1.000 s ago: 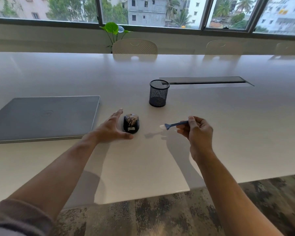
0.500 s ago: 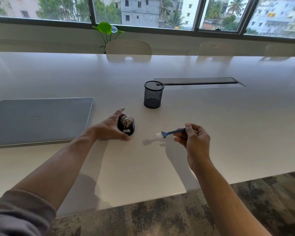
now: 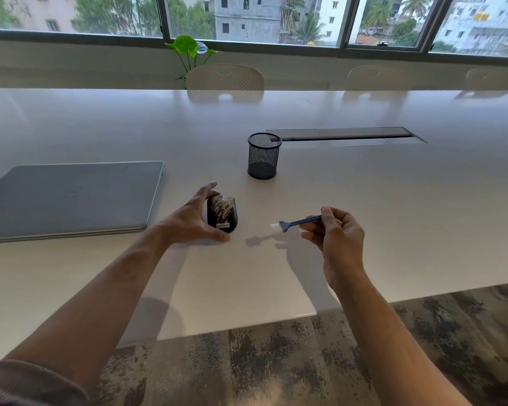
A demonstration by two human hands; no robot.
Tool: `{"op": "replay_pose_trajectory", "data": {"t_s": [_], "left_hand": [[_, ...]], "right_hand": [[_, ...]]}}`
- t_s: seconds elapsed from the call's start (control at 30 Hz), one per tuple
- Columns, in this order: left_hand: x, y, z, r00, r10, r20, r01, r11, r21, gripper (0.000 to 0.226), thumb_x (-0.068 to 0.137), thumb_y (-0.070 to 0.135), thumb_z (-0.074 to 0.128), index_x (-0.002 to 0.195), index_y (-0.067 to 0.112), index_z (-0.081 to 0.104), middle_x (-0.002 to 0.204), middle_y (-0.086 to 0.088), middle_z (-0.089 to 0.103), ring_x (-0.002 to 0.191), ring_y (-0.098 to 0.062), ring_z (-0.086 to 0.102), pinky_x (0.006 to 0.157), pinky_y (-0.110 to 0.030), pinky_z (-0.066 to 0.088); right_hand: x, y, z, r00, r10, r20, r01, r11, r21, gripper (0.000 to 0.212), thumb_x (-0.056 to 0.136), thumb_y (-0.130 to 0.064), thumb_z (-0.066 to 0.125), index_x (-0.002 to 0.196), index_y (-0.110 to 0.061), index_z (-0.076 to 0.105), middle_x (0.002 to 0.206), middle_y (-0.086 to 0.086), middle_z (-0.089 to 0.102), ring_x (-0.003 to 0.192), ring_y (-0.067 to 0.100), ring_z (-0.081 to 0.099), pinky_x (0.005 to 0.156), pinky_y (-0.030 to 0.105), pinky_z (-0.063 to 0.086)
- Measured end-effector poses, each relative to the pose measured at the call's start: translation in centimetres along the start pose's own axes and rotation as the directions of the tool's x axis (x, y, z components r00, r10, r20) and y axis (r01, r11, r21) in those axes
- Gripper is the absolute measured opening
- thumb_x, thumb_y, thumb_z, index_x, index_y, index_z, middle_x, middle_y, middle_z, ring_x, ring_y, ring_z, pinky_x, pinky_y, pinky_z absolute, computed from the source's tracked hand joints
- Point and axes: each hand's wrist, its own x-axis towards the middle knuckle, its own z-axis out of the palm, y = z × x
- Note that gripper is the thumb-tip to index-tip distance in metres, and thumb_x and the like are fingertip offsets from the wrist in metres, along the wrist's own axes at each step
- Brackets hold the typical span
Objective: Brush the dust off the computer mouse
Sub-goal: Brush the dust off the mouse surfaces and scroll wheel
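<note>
Mouse steadied, brush poised

Left hand [image 3: 192, 222] grips the light, rigid mouse [image 3: 222, 213] by its sides at frame centre; right hand [image 3: 336, 234] pinches the brush [image 3: 295, 222].

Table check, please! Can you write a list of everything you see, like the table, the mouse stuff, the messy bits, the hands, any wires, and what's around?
Surface: white table, glossy, with a long slot set in it.
Job's things: black mouse on the table, pale dust on top; small blue brush with white bristles, held above the table to the mouse's right, not touching it.
Clutter: closed grey laptop; black mesh cup.
Hands: left hand grips the mouse; right hand pinches the brush handle.
Cables: nothing seen.
Surroundings: white chairs, potted plant, windows, patterned carpet.
</note>
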Motion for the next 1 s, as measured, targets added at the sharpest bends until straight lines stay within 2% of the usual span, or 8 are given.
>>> {"op": "replay_pose_trajectory", "data": {"t_s": [0.17,0.33,0.57,0.77,1.0], "left_hand": [[-2.9,1.3,1.3,1.0,0.017,0.018,-0.016,0.999,-0.05,0.131,0.04,0.054,0.087,0.149,0.029,0.018,0.139,0.007,0.04,0.136,-0.01,0.035,0.115,-0.029,0.026],[-6.2,3.3,2.9,0.999,0.023,0.027,-0.021,0.998,-0.064,0.129,0.047,0.042,0.093,0.15,0.027,0.018,0.145,0.006,0.038,0.136,-0.006,0.033,0.111,-0.025,0.028],[-10.6,6.0,5.1,1.0,0.011,-0.008,-0.012,0.998,-0.065,0.131,0.042,0.053,0.089,0.15,0.027,0.019,0.147,0.004,0.038,0.135,-0.012,0.039,0.113,-0.032,0.034],[-14.5,7.4,6.3,1.0,0.004,-0.022,-0.004,0.999,-0.04,0.131,0.043,0.055,0.089,0.15,0.029,0.018,0.15,0.004,0.035,0.137,-0.013,0.038,0.113,-0.036,0.034],[-19.0,8.3,6.7,0.999,0.034,-0.005,-0.034,0.999,-0.015,0.129,0.046,0.057,0.088,0.15,0.029,0.017,0.149,0.008,0.035,0.136,-0.011,0.038,0.113,-0.035,0.035]], "right_hand": [[-1.0,-0.2,-1.9,1.0,0.008,0.014,-0.009,0.999,0.031,0.008,0.104,-0.015,0.053,0.106,-0.01,0.058,0.086,0.011,0.072,0.066,0.015,0.072,0.057,0.024,0.058],[-2.1,-0.3,-3.9,1.0,0.014,0.026,-0.015,1.0,0.02,0.009,0.103,-0.016,0.054,0.109,-0.01,0.058,0.083,0.007,0.072,0.066,0.015,0.072,0.059,0.025,0.059],[-4.1,-0.2,-5.8,0.998,0.021,0.066,-0.02,1.0,-0.019,0.007,0.103,-0.016,0.055,0.105,-0.012,0.06,0.084,0.01,0.072,0.065,0.015,0.071,0.058,0.024,0.058],[-5.9,-0.3,-7.3,0.995,0.006,0.099,-0.003,1.0,-0.023,0.011,0.099,-0.011,0.06,0.106,-0.004,0.064,0.079,0.01,0.072,0.063,0.016,0.072,0.063,0.023,0.059],[-9.2,-0.7,-7.9,0.995,-0.006,0.103,0.003,1.0,0.025,0.014,0.096,-0.01,0.063,0.106,-0.001,0.066,0.079,0.012,0.074,0.067,0.017,0.074,0.065,0.022,0.06]]}}
